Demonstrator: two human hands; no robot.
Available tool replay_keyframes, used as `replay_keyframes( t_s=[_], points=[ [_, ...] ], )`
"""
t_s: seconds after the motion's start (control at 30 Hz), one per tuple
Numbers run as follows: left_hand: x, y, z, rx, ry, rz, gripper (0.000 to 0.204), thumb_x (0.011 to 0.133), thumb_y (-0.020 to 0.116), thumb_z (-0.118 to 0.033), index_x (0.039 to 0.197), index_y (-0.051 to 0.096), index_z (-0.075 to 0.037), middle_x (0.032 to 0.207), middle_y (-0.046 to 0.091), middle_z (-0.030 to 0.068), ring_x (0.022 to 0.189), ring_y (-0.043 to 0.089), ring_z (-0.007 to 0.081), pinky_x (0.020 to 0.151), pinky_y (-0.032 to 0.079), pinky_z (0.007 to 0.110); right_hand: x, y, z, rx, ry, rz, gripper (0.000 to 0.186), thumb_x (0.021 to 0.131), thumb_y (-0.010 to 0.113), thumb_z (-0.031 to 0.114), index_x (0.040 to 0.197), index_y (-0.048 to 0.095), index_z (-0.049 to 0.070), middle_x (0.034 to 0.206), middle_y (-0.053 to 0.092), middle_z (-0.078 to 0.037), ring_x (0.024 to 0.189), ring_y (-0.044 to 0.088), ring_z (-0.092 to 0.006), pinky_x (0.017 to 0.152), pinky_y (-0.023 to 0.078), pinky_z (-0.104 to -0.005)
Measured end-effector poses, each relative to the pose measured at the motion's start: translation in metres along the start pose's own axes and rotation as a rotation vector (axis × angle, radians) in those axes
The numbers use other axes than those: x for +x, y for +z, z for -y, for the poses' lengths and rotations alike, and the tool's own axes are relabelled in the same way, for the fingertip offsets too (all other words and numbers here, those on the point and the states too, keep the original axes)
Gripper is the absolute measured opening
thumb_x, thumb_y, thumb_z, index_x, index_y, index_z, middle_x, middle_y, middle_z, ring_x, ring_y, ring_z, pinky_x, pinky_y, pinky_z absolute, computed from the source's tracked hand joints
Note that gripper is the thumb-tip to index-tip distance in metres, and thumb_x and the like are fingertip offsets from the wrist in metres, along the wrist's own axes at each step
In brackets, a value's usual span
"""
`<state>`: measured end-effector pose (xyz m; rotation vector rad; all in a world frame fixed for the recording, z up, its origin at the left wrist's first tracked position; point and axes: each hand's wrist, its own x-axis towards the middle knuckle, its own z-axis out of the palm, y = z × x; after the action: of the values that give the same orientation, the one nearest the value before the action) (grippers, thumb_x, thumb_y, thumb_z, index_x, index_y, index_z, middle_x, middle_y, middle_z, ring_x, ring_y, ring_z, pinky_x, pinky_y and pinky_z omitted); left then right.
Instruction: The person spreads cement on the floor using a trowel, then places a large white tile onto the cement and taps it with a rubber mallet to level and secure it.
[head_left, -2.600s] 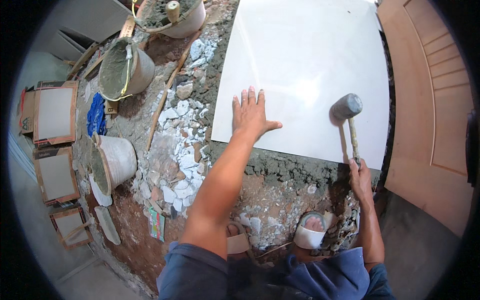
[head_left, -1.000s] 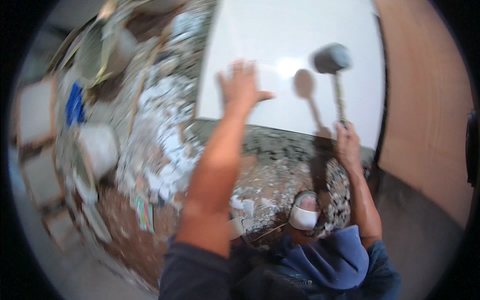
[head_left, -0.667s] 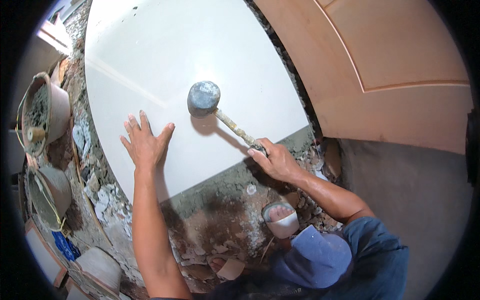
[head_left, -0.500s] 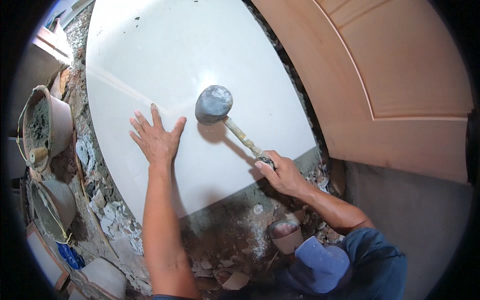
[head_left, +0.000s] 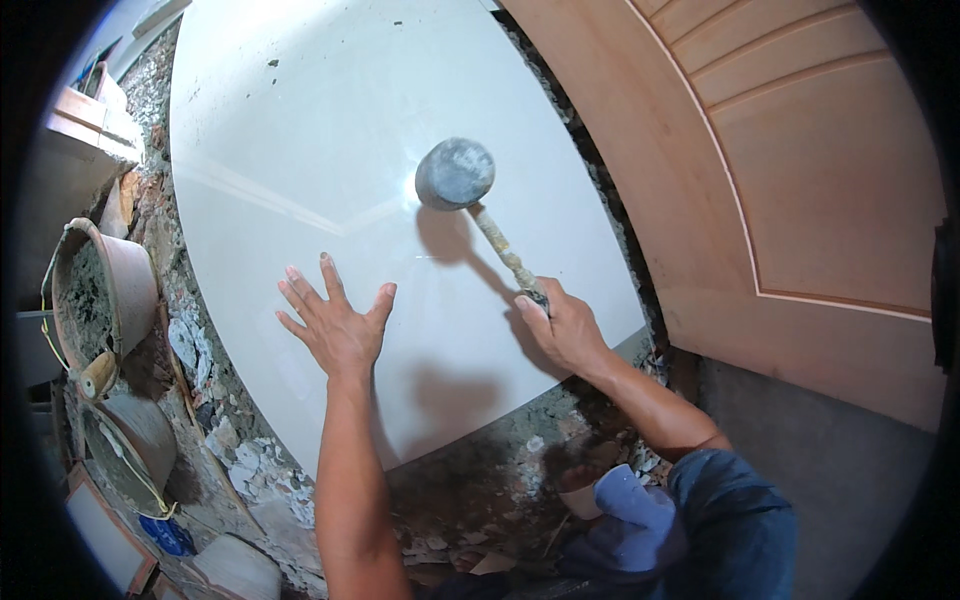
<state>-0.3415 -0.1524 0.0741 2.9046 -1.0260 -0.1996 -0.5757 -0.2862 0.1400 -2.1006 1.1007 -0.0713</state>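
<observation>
Mallet (head_left: 455,174) (grey, dusty head) gripped by right hand (head_left: 562,328); left hand (head_left: 335,325) splayed on tile (head_left: 300,130).

Home reno site, floor tiling: big white floor tile (head_left: 400,200) on raw mortar bed w/ rubble (head_left: 480,480), mortar buckets (head_left: 100,290), wooden door (head_left: 800,170) alongside.

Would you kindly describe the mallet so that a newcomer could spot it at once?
Find the large white tile beside the wooden door. Over its middle, the right hand grips the mallet: a round grey head on a pale, smeared handle. It is the only tool over the tile; the left hand lies flat nearby.
</observation>
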Motion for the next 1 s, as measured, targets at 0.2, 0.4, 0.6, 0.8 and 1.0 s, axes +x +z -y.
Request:
replay_keyframes(
  t_s=[0.2, 0.4, 0.6, 0.8, 1.0],
  points=[
    [0.000, 0.006, 0.004, -0.018, -0.019, 0.005, 0.104, 0.075, 0.054, -0.078, 0.152, 0.029, -0.014, 0.155, 0.015, 0.0314, 0.148, 0.004, 0.0423, 0.114, 0.001, 0.063, -0.002, 0.006, 0.017, 0.130, -0.066, 0.009, 0.037, 0.098, 0.053, 0.032, 0.116, 0.055, 0.000, 0.072, 0.064, -0.020, 0.067, 0.067, -0.0361, 0.061, 0.052, -0.0451],
    [0.002, 0.016, 0.011, -0.149, -0.018, -0.065, 0.096, 0.087, 0.048, -0.065, 0.148, 0.025, 0.005, 0.156, 0.016, 0.0287, 0.148, 0.002, 0.0407, 0.115, -0.001, 0.061, 0.051, 0.040, 0.049, -0.041, -0.204, 0.070, 0.035, 0.099, 0.050, 0.032, 0.113, 0.055, 0.000, 0.070, 0.063, -0.021, 0.064, 0.064, -0.0395, 0.060, 0.049, -0.0479],
    [0.001, 0.011, 0.024, -0.173, 0.030, -0.060, 0.086, 0.092, 0.043, -0.058, 0.148, 0.026, 0.005, 0.156, 0.020, 0.0250, 0.148, 0.006, 0.0367, 0.117, 0.001, 0.057, 0.069, 0.055, 0.052, -0.180, -0.100, 0.098, 0.041, 0.100, 0.046, 0.039, 0.108, 0.053, 0.000, 0.070, 0.062, -0.024, 0.070, 0.063, -0.0432, 0.064, 0.047, -0.0500],
    [0.011, 0.006, 0.094, -0.096, -0.049, -0.132, 0.089, 0.091, 0.045, -0.060, 0.148, 0.026, 0.006, 0.156, 0.021, 0.0228, 0.148, 0.011, 0.0342, 0.119, 0.005, 0.052, 0.067, 0.055, 0.065, -0.144, -0.106, 0.089, 0.039, 0.101, 0.048, 0.038, 0.113, 0.054, 0.002, 0.069, 0.061, -0.019, 0.066, 0.062, -0.0358, 0.063, 0.047, -0.0438],
    [0.013, 0.007, 0.103, -0.103, -0.036, -0.127, 0.090, 0.090, 0.046, -0.061, 0.147, 0.027, 0.006, 0.156, 0.021, 0.0240, 0.148, 0.012, 0.0341, 0.119, 0.006, 0.053, 0.070, 0.079, 0.106, 0.104, -0.314, -0.010, 0.030, 0.100, 0.054, 0.029, 0.113, 0.055, 0.002, 0.066, 0.059, -0.016, 0.060, 0.059, -0.0276, 0.060, 0.047, -0.0370]
  ],
)
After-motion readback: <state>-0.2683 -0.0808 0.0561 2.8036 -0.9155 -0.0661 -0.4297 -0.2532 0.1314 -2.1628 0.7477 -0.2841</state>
